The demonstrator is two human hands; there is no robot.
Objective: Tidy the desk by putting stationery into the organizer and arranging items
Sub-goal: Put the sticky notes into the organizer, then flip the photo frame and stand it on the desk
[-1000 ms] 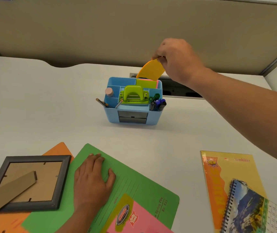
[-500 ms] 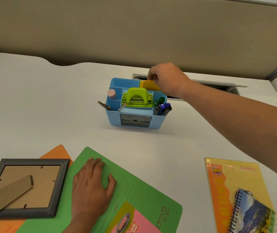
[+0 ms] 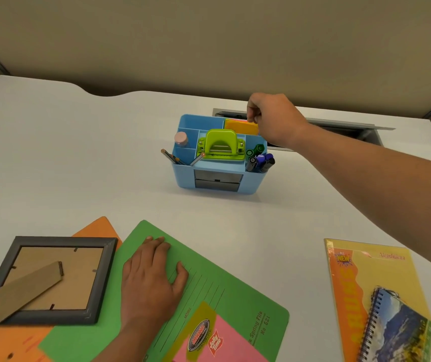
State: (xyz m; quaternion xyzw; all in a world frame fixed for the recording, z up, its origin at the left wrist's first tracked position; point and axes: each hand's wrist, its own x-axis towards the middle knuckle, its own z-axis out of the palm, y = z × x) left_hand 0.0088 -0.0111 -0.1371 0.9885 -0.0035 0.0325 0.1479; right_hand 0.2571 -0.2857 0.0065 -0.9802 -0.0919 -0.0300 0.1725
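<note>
Your right grip (image 3: pixel 274 118) had brought the orange pad (image 3: pixel 241 126) down. A second earlier the pad hung tilted in the air above the blue organizer (image 3: pixel 183 176). By this moment it stood sunk in the rear right compartment, in the upper middle of the frame, with only its top band showing above the rim, just behind the green hole punch (image 3: pixel 220 146). Thumb and forefinger were curled in a pinch at the pad's upper left corner, so the pad was seated but not yet let go. I judged this item as good as stowed, with only the release left before you turned to the flat things along the bottom of the frame. Your left grip (image 3: pixel 151 278) lay open, fingers straight and flat on the green folder (image 3: pixel 222 283) at lower middle, where it had been all along. The pad looked like a thin, bright orange block standing upright, with a faint sliver of another colour at its back edge. The organizer stood on the white counter (image 3: pixel 78 165), with pencils (image 3: pixel 172 159) in its front left cell and markers (image 3: pixel 260 162) in its front right.
</note>
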